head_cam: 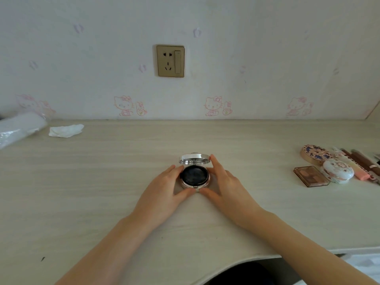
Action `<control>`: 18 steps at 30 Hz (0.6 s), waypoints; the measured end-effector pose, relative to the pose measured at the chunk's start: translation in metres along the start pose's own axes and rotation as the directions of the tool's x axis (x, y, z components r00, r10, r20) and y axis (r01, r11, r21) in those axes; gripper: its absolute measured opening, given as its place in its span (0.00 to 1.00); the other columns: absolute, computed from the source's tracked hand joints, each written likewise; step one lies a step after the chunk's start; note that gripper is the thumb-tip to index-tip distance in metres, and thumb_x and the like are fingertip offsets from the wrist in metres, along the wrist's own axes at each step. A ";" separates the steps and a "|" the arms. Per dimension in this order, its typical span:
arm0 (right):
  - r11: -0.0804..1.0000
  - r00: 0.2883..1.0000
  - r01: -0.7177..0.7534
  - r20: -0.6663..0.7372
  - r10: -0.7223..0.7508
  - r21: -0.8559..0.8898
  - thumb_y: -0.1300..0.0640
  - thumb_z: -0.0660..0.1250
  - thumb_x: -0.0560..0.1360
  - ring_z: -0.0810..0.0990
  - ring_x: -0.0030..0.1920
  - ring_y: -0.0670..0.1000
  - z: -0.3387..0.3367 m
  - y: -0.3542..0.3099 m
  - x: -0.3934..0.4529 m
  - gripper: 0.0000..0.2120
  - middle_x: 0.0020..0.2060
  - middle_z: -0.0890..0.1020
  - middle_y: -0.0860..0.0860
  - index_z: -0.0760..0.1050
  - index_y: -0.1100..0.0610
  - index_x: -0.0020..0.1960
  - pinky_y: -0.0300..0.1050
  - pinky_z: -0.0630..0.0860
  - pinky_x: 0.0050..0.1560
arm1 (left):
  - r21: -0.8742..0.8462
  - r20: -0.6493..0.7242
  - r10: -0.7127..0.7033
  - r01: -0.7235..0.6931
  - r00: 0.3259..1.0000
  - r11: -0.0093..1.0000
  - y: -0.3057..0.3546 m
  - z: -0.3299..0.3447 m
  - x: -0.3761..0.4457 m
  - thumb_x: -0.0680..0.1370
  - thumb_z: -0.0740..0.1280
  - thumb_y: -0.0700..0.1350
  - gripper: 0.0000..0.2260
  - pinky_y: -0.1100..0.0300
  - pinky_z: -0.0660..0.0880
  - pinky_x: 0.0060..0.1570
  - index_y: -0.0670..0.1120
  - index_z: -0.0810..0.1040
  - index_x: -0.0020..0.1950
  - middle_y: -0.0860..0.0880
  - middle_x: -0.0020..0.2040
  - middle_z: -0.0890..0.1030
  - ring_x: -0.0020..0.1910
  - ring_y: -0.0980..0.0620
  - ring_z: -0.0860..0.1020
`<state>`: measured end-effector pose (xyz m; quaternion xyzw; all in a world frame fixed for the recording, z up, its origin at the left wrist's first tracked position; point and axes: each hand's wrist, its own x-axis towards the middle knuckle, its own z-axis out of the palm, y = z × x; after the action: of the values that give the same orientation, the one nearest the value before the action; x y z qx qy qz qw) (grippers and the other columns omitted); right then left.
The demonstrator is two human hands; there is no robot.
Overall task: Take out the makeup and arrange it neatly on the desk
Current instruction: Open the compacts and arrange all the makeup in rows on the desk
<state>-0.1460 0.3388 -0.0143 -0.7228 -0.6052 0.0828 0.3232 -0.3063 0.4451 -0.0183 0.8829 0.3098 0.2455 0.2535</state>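
Both hands forward: left hand (164, 187), right hand (227, 187), fingers apparently lightly curved inward.

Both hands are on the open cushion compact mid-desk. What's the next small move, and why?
Probably fold the lid down to close the compact. It sits open on the desk, lid upright, with the left hand and right hand cupping its base from either side. The other makeup at the right lies closed, so a shut compact would match before it joins that group.
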 end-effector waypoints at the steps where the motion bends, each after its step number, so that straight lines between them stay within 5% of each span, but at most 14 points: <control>1: 1.000 1.000 0.000 -0.003 0.000 0.010 0.46 0.66 0.76 0.68 0.66 0.48 0.001 0.001 0.006 0.40 0.67 0.73 0.46 0.45 0.53 0.78 0.36 0.64 0.61 | -0.010 -0.005 0.009 -0.009 1.000 1.000 -0.001 -0.001 0.004 0.73 0.68 0.60 0.25 0.59 0.69 0.62 0.54 0.71 0.68 0.54 0.63 0.77 0.64 0.55 0.73; 10: 0.999 0.999 -0.006 0.039 0.004 0.050 0.44 0.64 0.77 0.67 0.66 0.51 0.020 0.008 0.076 0.39 0.66 0.73 0.50 0.44 0.52 0.77 0.41 0.65 0.61 | 0.024 -0.039 -0.012 0.012 0.999 1.000 -0.032 -0.011 0.055 0.75 0.68 0.56 0.26 0.58 0.67 0.64 0.51 0.69 0.71 0.54 0.65 0.75 0.65 0.55 0.71; 18: 0.999 0.998 0.035 0.055 -0.037 0.036 0.50 0.63 0.78 0.72 0.63 0.54 0.034 0.007 0.133 0.39 0.65 0.75 0.49 0.42 0.61 0.77 0.45 0.69 0.60 | 0.085 -0.062 -0.034 0.039 0.998 0.996 -0.066 -0.021 0.095 0.77 0.67 0.54 0.22 0.55 0.69 0.62 0.50 0.70 0.68 0.52 0.62 0.77 0.62 0.53 0.73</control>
<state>-0.1239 0.4743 -0.0088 -0.7034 -0.6253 0.1075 0.3204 -0.2814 0.5600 -0.0159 0.8793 0.3439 0.2537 0.2102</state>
